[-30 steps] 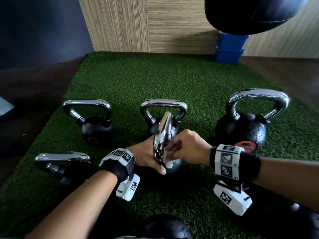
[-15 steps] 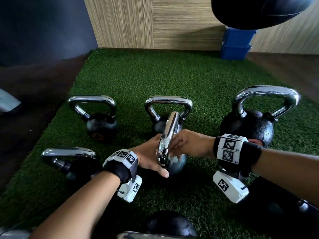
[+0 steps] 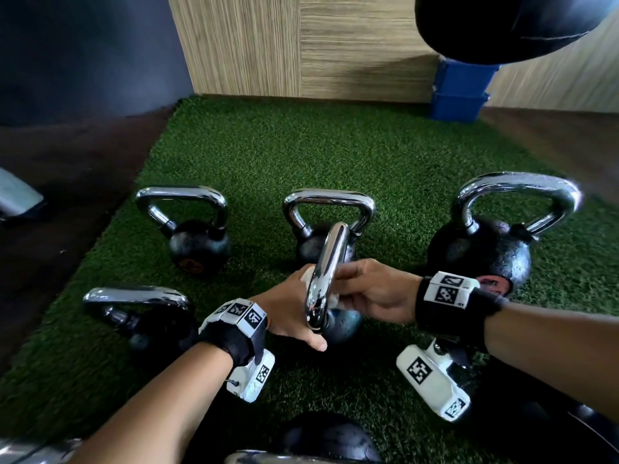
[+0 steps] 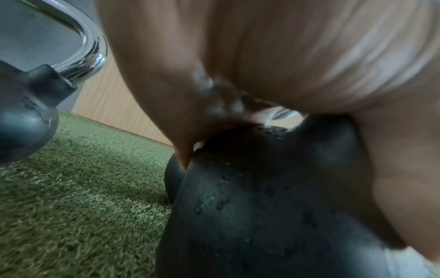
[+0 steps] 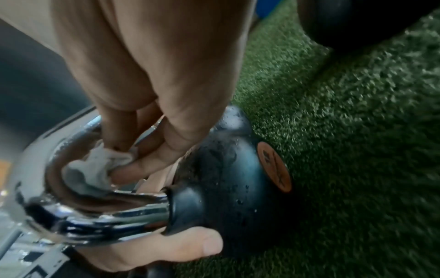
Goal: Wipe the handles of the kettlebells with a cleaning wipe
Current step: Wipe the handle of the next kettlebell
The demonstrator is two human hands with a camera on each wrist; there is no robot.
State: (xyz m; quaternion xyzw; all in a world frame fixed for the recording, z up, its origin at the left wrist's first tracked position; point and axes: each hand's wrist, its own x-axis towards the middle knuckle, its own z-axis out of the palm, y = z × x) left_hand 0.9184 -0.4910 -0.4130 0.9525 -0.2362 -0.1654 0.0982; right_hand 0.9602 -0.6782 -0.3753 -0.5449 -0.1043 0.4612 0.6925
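From the head view, the small kettlebell [image 3: 338,324] being cleaned sits on the green turf [image 3: 335,155], its ball largely hidden behind both hands and its chrome handle [image 3: 326,272] turned edge-on, so the loop's inside cannot be seen. The left hand [image 3: 288,313] lies against the handle's left side with its thumb stretched under the handle's near end; its fingers are out of sight behind the chrome. The right hand [image 3: 371,291] reaches in from the handle's right, and only slivers of the white cleaning wipe [image 3: 335,301] show beside the handle. Five more kettlebells stand around the handle, and the nearest one is cut off by the bottom edge. In the left wrist view the palm [image 4: 273,56] is blurred and fills most of the frame above the wet black ball [image 4: 273,197]; the handle is almost wholly covered, and how those fingers curl cannot be told. In the right wrist view the right fingers [image 5: 152,165] are bent and pinch the crumpled wipe [image 5: 90,173] against the inner curve of the handle [image 5: 100,222], close to where it joins the ball [image 5: 226,169]. The left thumb [image 5: 154,248] presses lengthwise along the handle's underside.
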